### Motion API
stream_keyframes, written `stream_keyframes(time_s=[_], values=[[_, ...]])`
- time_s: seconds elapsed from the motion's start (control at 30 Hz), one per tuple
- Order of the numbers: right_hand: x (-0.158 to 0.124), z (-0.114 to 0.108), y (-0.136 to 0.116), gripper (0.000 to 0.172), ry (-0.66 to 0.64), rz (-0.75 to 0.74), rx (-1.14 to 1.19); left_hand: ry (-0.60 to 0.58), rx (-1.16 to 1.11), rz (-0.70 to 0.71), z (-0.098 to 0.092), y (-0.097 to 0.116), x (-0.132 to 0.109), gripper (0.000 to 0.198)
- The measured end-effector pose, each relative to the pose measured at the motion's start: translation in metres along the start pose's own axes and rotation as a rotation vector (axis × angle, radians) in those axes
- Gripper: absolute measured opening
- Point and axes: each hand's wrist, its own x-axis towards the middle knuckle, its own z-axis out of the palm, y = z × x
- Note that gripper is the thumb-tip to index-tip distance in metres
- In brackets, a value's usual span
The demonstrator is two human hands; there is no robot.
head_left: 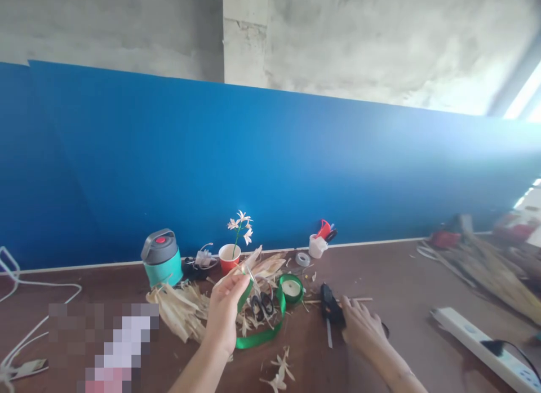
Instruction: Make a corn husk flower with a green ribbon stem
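My left hand (227, 303) is closed in a pinch on the green ribbon (257, 340), which hangs in a loop toward its spool (291, 288). A small pale piece shows at the fingertips, too small to name. To the right, my right hand (364, 328) lies over the handle of a black glue gun (331, 306), fingers curled on it; the hand hides much of the handle. A whitish glue stick (329, 333) juts from the gun. Black-handled scissors (262, 306) lie among dried husks (183, 311) beyond my left hand. Pale husk flowers (281, 371) lie near the front.
A red paper cup (229, 259) holds a stem of white flowers (242, 219). Nearby stand a turquoise flask (164, 266), a tape roll (302, 259) and a white cup of tools (316, 246). A power strip (482, 342) lies right, white cables (38, 325) left. A blue partition (270, 168) rises behind.
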Motion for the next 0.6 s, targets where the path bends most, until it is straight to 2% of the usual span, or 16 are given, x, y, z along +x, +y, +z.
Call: stream_keyframes(time_s=[0.1,0.17,0.23,0.3,0.43,0.6], values=[[-0.002,-0.017,-0.013,0.043,0.120,-0.024,0.120,-0.025,0.009,-0.035,0.003,0.002,-0.005,0.027],[-0.009,-0.036,-0.032,0.030,0.231,-0.187,0.405,-0.026,0.039,-0.067,0.006,0.004,-0.009,0.030],[-0.019,-0.055,-0.060,0.021,0.218,-0.390,0.742,-0.028,0.077,-0.068,0.009,0.004,-0.013,0.032],[-0.029,-0.069,-0.091,0.020,0.219,-0.475,0.962,-0.046,0.071,-0.049,0.010,0.002,-0.015,0.031],[-0.041,-0.078,-0.134,0.011,0.272,-0.492,1.042,-0.080,0.018,-0.034,0.012,-0.003,-0.015,0.029],[-0.040,-0.078,-0.142,0.014,0.336,-0.491,1.041,-0.084,0.025,-0.035,0.013,-0.003,-0.015,0.027]])
